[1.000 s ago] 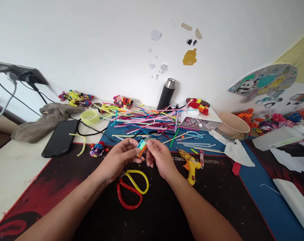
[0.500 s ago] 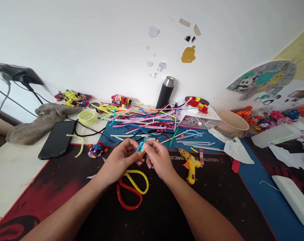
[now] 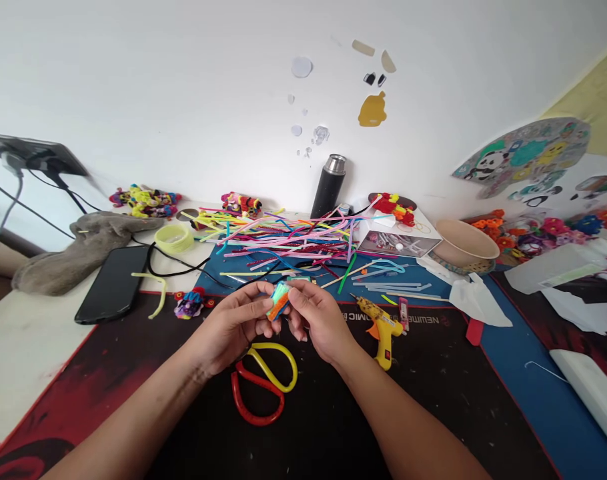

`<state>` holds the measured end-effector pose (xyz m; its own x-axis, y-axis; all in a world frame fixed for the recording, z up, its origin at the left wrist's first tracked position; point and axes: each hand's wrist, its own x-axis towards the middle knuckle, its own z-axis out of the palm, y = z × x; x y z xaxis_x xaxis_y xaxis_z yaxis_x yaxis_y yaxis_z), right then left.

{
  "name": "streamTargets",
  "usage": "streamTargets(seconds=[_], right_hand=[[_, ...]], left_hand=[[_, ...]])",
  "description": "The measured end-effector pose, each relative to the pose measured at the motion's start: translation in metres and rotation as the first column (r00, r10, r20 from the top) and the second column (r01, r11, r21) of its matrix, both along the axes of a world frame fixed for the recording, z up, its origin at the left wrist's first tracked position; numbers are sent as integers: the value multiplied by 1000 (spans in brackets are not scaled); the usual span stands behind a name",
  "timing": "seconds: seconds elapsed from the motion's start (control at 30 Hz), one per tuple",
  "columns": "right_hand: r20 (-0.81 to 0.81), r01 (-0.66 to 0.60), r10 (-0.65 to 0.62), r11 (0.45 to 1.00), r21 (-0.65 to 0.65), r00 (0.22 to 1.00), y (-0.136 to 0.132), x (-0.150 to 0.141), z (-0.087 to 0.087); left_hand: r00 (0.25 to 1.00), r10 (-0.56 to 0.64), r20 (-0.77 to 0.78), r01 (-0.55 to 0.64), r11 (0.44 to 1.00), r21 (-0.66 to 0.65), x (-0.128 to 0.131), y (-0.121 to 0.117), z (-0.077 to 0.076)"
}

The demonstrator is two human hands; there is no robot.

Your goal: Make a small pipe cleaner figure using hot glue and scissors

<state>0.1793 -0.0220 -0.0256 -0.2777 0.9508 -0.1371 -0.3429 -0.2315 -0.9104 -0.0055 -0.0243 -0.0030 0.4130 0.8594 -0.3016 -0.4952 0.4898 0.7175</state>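
Observation:
Between both hands is a small fuzzy pipe-cleaner piece [image 3: 278, 302], striped in blue, mint green and orange. My left hand [image 3: 242, 319] pinches its left side, thumb in front and fingers curled behind. The thumb and fingers of my right hand [image 3: 319, 320] close on its right side. Just below the hands lie scissors with one yellow and one red handle [image 3: 258, 422]; their blades are mostly hidden under my left hand. To the right of my right hand rests a yellow glue gun [image 3: 382, 330].
Behind the hands lies a pile of coloured pipe cleaners [image 3: 288, 233]. A black flask [image 3: 329, 185] stands at the wall, beside a white box [image 3: 423, 230]. A phone [image 3: 112, 283], a yellow tape roll [image 3: 174, 237] and a small pipe-cleaner figure [image 3: 188, 304] are at left.
The pipe-cleaner piece has turned in my fingers, so its green and orange stripes now face me. Both hands stay in nearly the same place.

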Motion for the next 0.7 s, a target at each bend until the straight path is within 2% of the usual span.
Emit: streamTargets(seconds=[0.3,0.47,0.57,0.7], right_hand=[[2,37,-37,999,-30,999,-1,-3,3],[12,33,-33,999,-36,999,-5,-2,12],[35,44,-43,999,-8,998,-5,-1,12],[109,6,-12,999,52,994,-5,-1,5]], left_hand=[[1000,-24,-9,25,998,53,3,-2,-3],[994,104,-45,-99,990,103,5,-1,0],[975,196,-108,-173,967,186,8,-2,1],[951,227,-207,-164,944,285,10,-4,-1]])
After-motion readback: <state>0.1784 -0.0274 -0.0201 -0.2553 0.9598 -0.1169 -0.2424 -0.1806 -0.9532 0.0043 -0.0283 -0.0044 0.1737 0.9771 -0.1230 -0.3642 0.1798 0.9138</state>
